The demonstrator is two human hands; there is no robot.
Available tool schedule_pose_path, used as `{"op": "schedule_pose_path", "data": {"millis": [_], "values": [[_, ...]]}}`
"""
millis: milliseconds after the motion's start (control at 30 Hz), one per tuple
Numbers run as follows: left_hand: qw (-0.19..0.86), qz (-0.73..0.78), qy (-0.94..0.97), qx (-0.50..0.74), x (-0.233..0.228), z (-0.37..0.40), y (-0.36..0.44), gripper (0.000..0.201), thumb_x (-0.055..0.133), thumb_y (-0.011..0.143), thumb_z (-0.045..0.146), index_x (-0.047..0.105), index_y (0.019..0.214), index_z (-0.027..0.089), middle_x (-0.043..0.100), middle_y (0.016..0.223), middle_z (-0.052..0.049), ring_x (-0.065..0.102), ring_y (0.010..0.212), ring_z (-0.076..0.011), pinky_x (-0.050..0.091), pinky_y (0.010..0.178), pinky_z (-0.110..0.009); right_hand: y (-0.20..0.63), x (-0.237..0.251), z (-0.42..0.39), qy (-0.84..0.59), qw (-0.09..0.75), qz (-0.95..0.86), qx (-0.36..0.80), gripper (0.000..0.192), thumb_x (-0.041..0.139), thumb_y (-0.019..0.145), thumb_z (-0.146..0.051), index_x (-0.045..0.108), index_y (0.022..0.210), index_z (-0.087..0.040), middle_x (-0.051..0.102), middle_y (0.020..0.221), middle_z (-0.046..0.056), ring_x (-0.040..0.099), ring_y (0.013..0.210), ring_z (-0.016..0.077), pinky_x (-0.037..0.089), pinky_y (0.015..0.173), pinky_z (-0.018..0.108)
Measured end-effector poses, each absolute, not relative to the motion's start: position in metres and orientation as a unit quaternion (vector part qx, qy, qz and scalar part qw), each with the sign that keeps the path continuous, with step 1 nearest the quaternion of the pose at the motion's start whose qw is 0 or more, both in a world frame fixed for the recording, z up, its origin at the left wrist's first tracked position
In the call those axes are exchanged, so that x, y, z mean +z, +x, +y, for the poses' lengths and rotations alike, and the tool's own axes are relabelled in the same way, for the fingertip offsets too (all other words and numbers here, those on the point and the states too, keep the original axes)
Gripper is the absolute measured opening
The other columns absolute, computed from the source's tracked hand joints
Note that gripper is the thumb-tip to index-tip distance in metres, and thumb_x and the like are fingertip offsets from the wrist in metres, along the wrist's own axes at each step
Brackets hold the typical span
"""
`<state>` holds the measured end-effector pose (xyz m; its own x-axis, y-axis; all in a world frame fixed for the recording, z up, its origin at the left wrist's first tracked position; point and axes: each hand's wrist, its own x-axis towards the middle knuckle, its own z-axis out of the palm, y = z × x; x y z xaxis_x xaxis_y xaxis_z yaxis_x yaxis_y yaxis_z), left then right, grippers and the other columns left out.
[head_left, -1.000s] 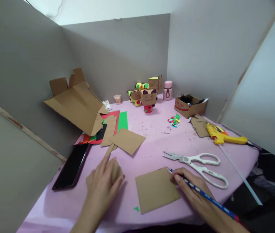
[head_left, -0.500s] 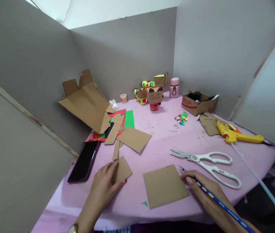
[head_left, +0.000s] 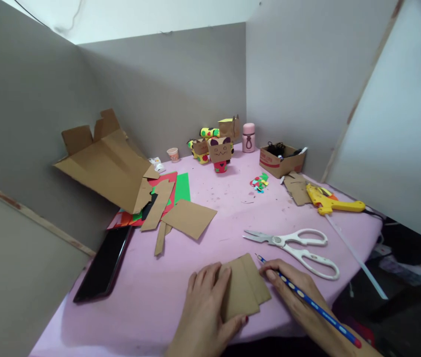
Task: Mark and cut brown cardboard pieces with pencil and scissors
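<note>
Pressing the small cardboard piece [head_left: 240, 295], just brought over, onto the cardboard square [head_left: 256, 280] near the desk's [head_left: 139, 297] front edge with left hand [head_left: 207, 300] spread; gripping pencil [head_left: 309, 300] in right hand [head_left: 299, 278]; apparently aligning 2 layers.

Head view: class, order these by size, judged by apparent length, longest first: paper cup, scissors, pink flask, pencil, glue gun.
1. Pencil
2. Scissors
3. Glue gun
4. Pink flask
5. Paper cup
</note>
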<state>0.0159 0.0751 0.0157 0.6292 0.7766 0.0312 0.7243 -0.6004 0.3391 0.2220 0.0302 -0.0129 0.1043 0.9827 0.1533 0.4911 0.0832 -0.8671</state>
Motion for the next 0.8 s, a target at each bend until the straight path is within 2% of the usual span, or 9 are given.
{"op": "schedule_pose_path", "data": {"millis": [200, 433, 800], "values": [[0.143, 0.429, 0.889, 0.078, 0.0133, 0.0738, 0.0155, 0.065, 0.062, 0.073, 0.040, 0.043, 0.131, 0.018, 0.044, 0.135, -0.017, 0.038, 0.121, -0.0348, 0.032, 0.099, -0.056, 0.2225, -0.0181, 0.0306, -0.584, 0.427, -0.645, 0.246, 0.022, 0.040, 0.092, -0.031, 0.060, 0.093, -0.023, 0.064, 0.094, 0.005, 0.058, 0.092, 0.0183, 0.043, 0.082, 0.030], [0.126, 0.422, 0.895, 0.070, 0.0115, 0.0741, 0.0203, 0.064, 0.057, 0.076, 0.044, 0.043, 0.132, 0.016, 0.043, 0.137, -0.018, 0.036, 0.124, -0.0346, 0.029, 0.100, -0.057, 0.2208, -0.0158, 0.0294, -0.588, 0.434, -0.637, 0.246, 0.021, 0.040, 0.092, -0.029, 0.060, 0.093, -0.022, 0.065, 0.091, 0.005, 0.060, 0.087, 0.0175, 0.046, 0.078, 0.030], [0.116, 0.418, 0.898, 0.075, 0.0138, 0.0764, 0.0238, 0.063, 0.059, 0.074, 0.042, 0.046, 0.129, 0.014, 0.047, 0.134, -0.019, 0.040, 0.121, -0.0354, 0.034, 0.097, -0.057, 0.2217, -0.0144, 0.0303, -0.588, 0.438, -0.647, 0.212, 0.020, 0.043, 0.091, -0.027, 0.062, 0.091, -0.024, 0.068, 0.087, 0.004, 0.063, 0.084, 0.0181, 0.050, 0.074, 0.030]]}}
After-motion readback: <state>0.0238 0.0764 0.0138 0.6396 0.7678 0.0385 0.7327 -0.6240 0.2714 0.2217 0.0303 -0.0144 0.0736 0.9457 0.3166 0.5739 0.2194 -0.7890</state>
